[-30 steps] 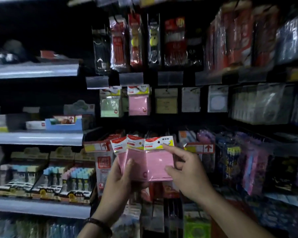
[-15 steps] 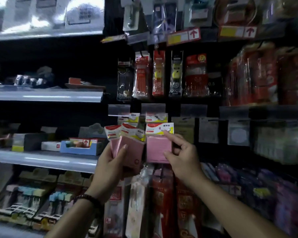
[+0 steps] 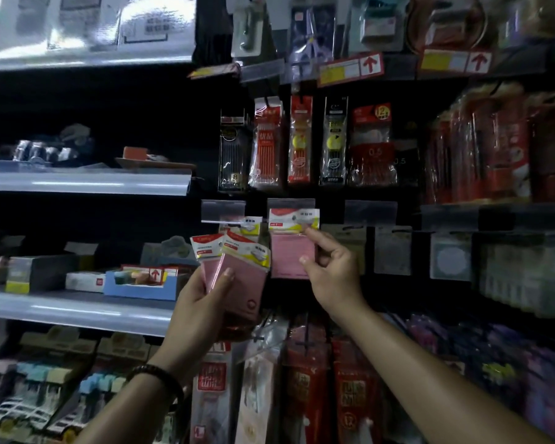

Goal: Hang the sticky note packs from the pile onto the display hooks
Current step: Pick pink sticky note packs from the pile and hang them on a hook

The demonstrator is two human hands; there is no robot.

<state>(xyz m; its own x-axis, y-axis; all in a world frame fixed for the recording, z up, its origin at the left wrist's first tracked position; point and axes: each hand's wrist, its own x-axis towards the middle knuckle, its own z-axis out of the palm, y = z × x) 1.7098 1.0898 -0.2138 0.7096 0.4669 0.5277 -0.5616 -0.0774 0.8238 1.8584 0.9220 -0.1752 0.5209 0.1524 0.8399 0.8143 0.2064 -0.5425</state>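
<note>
Pinching one pink sticky note pack [image 3: 291, 251] up at the clear hook tag [image 3: 290, 205], the right hand [image 3: 330, 267] is lifting it; the left hand [image 3: 199, 302] is gripping two more packs [image 3: 237, 270] just beside it.

The left hand [image 3: 199, 302] holds two pink sticky note packs [image 3: 247, 283]; the right hand [image 3: 334, 277] holds one. Three clear label holders [image 3: 223, 210] show.

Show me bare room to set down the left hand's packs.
The middle shelf has a bare front strip, ahead of the white box and blue tray. To its right, hanging packs crowd every row.
</note>
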